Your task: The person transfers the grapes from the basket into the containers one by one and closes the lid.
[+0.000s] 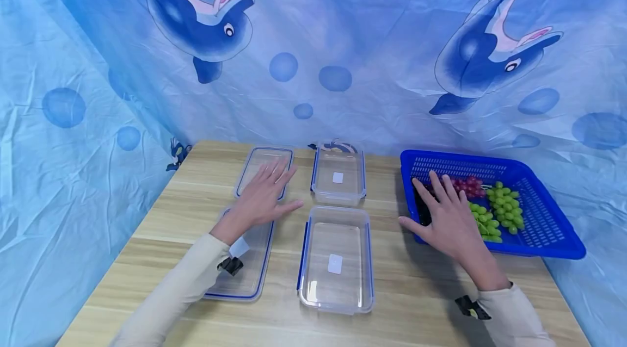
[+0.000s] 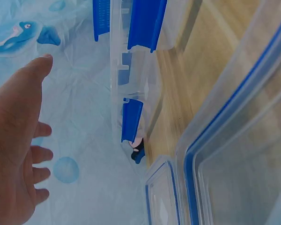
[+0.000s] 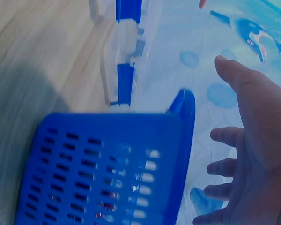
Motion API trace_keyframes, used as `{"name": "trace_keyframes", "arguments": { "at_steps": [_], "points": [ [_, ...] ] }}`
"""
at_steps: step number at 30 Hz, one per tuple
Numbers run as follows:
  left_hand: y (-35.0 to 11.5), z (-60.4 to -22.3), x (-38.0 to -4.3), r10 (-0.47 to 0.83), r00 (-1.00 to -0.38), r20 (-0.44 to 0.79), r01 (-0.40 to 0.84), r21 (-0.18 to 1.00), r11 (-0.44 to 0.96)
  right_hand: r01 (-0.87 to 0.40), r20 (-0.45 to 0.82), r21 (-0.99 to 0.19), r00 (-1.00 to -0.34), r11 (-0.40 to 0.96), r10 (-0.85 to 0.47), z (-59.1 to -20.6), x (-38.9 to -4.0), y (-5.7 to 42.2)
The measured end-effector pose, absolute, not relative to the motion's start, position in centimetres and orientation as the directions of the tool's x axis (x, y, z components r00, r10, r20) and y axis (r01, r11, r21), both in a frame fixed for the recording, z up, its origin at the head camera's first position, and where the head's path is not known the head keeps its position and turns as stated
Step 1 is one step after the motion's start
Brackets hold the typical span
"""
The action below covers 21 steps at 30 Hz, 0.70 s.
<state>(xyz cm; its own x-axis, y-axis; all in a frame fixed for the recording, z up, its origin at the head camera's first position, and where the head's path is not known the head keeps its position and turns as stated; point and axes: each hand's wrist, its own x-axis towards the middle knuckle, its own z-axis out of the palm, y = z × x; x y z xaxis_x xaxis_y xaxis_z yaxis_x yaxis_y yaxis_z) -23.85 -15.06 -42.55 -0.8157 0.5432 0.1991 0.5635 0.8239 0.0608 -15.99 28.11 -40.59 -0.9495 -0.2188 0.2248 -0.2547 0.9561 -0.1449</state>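
Note:
My left hand (image 1: 262,194) hovers over the two clear lids on the left, fingers spread and holding nothing. The small lid (image 1: 250,165) and the large lid (image 1: 252,276) both have blue seals. My right hand (image 1: 448,222) is stretched out above the near left part of a blue basket (image 1: 548,222), its fingers apart and nothing in them. Inside the basket lie red grapes (image 1: 470,186) and green grapes (image 1: 506,208), with dark fruit at the left partly hidden by that hand. In the right wrist view the basket's perforated side (image 3: 103,159) stands beside the hand.
Between the hands, a small clear container (image 1: 338,165) stands behind a large clear container (image 1: 335,262), both without lids and with blue side clips. The wooden table (image 1: 392,303) meets a blue dolphin-print curtain (image 1: 372,26) at the back and left.

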Motion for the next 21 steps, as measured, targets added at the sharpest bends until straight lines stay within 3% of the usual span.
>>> {"name": "trace_keyframes", "arguments": {
  "at_steps": [13,21],
  "points": [
    [-12.5,-44.1,-27.1,0.560,-0.800,0.214,0.598,0.355,0.719,-0.266,0.250,-0.249,-0.947,0.931,-0.203,-38.7,-15.9,33.0],
    [-10.9,-45.0,-28.4,0.558,-0.805,0.199,0.582,0.445,0.681,-0.277,0.243,-0.305,-0.948,0.911,-0.207,-38.1,-16.2,37.3]
  ]
}}
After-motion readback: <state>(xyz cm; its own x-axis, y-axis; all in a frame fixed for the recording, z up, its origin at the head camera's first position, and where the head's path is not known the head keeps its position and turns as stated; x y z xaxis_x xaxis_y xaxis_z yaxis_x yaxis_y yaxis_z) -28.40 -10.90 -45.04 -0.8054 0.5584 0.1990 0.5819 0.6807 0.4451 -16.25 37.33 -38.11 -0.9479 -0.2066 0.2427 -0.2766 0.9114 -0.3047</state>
